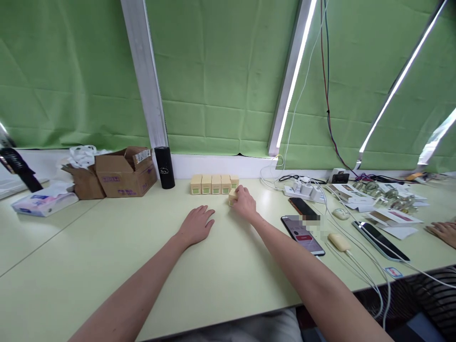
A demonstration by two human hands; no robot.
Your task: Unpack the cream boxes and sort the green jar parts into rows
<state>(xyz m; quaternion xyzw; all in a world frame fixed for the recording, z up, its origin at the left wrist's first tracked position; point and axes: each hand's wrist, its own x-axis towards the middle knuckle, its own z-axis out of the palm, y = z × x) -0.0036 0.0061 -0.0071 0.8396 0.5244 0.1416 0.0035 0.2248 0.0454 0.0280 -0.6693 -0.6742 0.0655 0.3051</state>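
Several small tan boxes with green-edged labels stand side by side in a row towards the back of the table. My right hand is closed on another small tan box, just in front of the row's right end; the fingers cover part of it. Behind that held box, the last box of the row is partly hidden. My left hand lies on the bare tabletop in front of the row, palm down, fingers stretched out, holding nothing.
At the back left are a black cylinder, an open cardboard box and a tissue pack. On the right lie phones, a power strip, white cables and small glass items. Another person's hand rests at the far right.
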